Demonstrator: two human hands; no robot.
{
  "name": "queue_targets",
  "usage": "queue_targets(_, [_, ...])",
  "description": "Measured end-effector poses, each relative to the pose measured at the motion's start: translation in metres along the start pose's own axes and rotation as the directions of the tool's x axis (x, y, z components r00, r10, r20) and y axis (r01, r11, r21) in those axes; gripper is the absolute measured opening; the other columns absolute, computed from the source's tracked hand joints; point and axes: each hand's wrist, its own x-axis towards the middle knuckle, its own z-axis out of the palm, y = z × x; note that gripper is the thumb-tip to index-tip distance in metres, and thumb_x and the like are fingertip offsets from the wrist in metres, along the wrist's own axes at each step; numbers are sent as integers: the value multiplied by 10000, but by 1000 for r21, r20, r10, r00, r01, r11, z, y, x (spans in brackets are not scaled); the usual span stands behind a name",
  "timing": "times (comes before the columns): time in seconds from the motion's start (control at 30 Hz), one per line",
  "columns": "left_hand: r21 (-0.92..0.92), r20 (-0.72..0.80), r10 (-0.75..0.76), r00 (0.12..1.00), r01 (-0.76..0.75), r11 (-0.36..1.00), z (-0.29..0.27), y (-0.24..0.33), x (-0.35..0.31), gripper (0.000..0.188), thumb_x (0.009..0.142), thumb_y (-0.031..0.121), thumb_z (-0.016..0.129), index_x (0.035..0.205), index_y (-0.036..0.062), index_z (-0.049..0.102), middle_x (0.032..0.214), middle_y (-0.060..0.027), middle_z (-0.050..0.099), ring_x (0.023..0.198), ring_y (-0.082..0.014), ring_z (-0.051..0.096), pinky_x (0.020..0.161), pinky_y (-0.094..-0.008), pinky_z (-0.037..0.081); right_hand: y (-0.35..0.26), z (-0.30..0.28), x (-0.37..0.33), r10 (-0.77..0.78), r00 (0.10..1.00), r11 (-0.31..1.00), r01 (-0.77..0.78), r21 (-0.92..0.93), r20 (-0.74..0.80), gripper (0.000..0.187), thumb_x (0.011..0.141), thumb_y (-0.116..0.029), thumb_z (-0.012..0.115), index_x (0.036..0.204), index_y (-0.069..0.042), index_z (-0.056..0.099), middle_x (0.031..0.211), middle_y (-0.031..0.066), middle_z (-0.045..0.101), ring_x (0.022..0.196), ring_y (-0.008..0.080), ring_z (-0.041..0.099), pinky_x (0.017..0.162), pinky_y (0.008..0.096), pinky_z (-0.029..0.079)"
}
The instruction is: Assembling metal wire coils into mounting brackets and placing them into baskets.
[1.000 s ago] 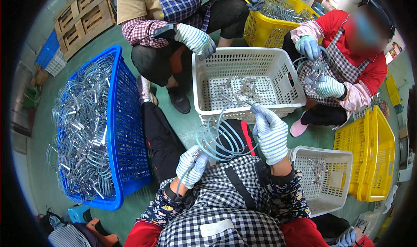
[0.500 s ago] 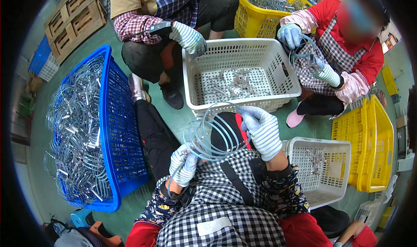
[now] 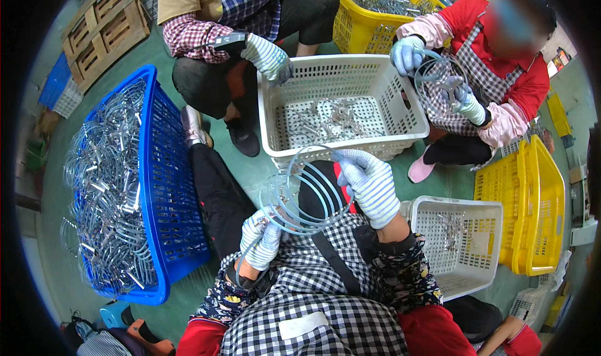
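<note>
Above my lap I hold a bundle of thin blue-grey metal hoops (image 3: pixel 305 226) with small shiny fittings. My left hand (image 3: pixel 259 238), in a striped glove, is closed on the fittings at the bundle's left side. One hoop's band curves down past my left wrist. My right hand (image 3: pixel 374 190), gloved alike, pinches the upper right part of the hoops between thumb and fingers. Beyond the hoops stands a white basket (image 3: pixel 350 144) with small metal pieces (image 3: pixel 338 117) on its bottom.
At my left, a blue basket (image 3: pixel 149 187) is heaped with similar hoops (image 3: pixel 109 187). A smaller white basket (image 3: pixel 457 201) stands at my right, beside yellow baskets (image 3: pixel 523 212). Across from me, one co-worker rests a gloved hand (image 3: pixel 268 57) on the white basket's rim; another holds hoops (image 3: pixel 432 84).
The whole view has shifted slightly. My hands keep their hold on the hoops, with my right hand a little to the left. The co-worker at the right has shifted the hands on their hoops.
</note>
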Motion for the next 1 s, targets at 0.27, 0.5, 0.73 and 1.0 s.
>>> queue_targets(0.27, [3, 58, -44, 997, 44, 999, -2, -1, -6, 361, 885, 352, 568, 934, -2, 622, 639, -7, 574, 520, -66, 507, 486, -204, 392, -3, -3, 21, -260, 945, 906, 310, -289, 198, 213, 824, -57, 591, 1022, 2, 643, 903, 54, 666, 782, 96, 603, 720, 223, 478])
queue_targets(0.5, [-3, 55, -74, 996, 75, 997, -3, 3, -6, 361, 894, 350, 554, 936, -1, 623, 643, -7, 577, 529, -64, 505, 501, -202, 391, 1, 4, 24, -72, 966, 952, 141, -272, 250, 204, 820, -114, 618, 974, 10, 665, 773, 31, 672, 608, 53, 549, 557, 208, 459])
queue_targets(0.73, [-149, -134, -316, 939, 296, 943, 9, 15, 12, 541, 939, 464, 388, 656, 45, 581, 467, -8, 483, 424, -102, 426, 442, -238, 342, 18, -21, 28, 6, 1000, 1000, -6, -1, -31, 320, 886, -257, 551, 1090, -17, 606, 796, 30, 623, 580, 38, 505, 494, 165, 406])
queue_targets(1.0, [-685, -61, -505, 861, 332, 648, -9, 7, 19, 483, 858, 515, 533, 614, 100, 489, 736, -72, 579, 541, -124, 502, 472, -256, 439, 31, 23, 5, -126, 987, 970, 145, -198, 102, 142, 846, -83, 592, 946, -4, 656, 791, 67, 646, 705, 118, 600, 640, 243, 483])
